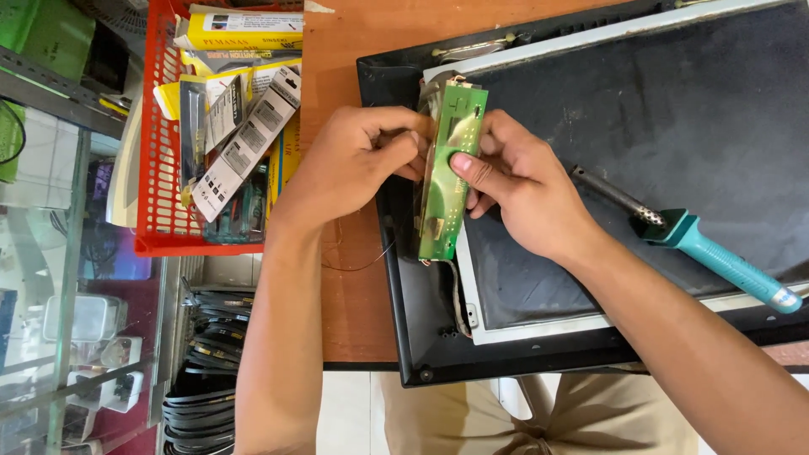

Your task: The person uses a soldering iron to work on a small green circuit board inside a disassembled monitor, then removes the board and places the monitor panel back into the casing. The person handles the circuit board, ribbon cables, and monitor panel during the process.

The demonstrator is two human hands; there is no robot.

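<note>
From the head view, the left hand (354,164) and right hand (518,190) both pinch a narrow green circuit board (449,173), held on edge over the left rim of an opened flat screen (640,126). A teal-handled soldering iron (691,236) lies on the screen just beside the right wrist, and a red basket (156,168) of packets stands to the left.

1 head camera looks steeply down, close.
</note>
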